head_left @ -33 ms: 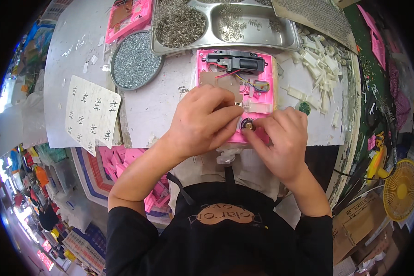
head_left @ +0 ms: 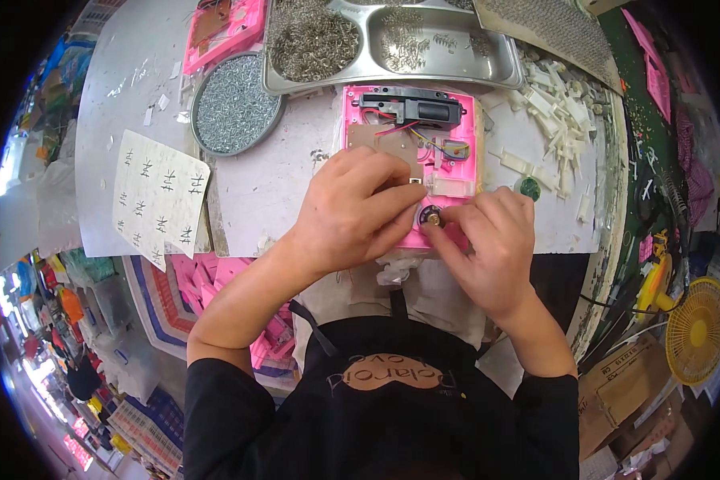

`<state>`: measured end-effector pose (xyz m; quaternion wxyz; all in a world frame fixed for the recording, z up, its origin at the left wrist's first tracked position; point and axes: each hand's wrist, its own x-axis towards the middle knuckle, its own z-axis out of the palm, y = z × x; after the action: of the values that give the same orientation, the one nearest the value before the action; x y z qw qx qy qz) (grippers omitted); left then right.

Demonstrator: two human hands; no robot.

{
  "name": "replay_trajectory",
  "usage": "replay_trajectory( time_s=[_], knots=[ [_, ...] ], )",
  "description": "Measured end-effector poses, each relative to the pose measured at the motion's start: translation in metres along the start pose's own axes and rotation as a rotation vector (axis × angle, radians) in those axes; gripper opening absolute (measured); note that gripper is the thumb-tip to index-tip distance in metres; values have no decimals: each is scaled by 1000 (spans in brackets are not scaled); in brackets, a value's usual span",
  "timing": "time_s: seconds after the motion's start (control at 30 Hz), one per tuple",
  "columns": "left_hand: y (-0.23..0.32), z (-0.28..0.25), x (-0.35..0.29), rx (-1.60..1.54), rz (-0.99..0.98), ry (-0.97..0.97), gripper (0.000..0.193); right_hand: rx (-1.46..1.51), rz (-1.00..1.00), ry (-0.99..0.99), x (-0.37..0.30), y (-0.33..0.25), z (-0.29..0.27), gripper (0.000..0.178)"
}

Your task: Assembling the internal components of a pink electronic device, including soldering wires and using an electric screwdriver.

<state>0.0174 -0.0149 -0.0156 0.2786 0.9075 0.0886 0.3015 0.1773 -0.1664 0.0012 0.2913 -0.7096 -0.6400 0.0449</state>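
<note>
A pink plastic housing [head_left: 470, 166] lies in front of me on the table. Inside it sit a black module [head_left: 434, 111], a brown board [head_left: 368, 138], a small motor [head_left: 456, 150] with thin wires and a whitish plastic piece [head_left: 454, 188]. The thumb and fingers of my right hand [head_left: 494, 244] are closed at a small round speaker-like part [head_left: 430, 216] near the housing's front end. My left hand [head_left: 356, 210] reaches over the board, fingertips pinched beside the whitish piece; whatever they hold is hidden.
Behind the housing stands a metal tray [head_left: 392, 81] of springs; left of it is a round dish [head_left: 277, 120] of screws. A marked paper sheet [head_left: 156, 200] hangs over the table's front edge. White plastic parts [head_left: 548, 112] and a green roll [head_left: 528, 187] lie right.
</note>
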Motion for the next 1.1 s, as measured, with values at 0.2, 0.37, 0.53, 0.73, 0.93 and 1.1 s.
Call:
replay_trajectory(
  time_s=[0.2,0.37,0.53,0.73,0.93,1.1],
  knots=[
    [-1,-2,7,47,52,-44,31,-5,-17,16,0,-5,2,19],
    [-4,-7,9,104,92,-142,32,-5,-28,-3,0,-4,1,20],
    [-8,-9,2,86,97,-53,30,73,115,30,17,9,-18,18],
    [-9,1,25,174,66,71,30,-60,128,23,53,33,-8,23],
    [-8,13,34,241,62,63,30,-224,80,-22,59,25,-9,23],
    [-5,11,31,303,50,12,29,42,284,-106,62,31,-12,22]
  ],
)
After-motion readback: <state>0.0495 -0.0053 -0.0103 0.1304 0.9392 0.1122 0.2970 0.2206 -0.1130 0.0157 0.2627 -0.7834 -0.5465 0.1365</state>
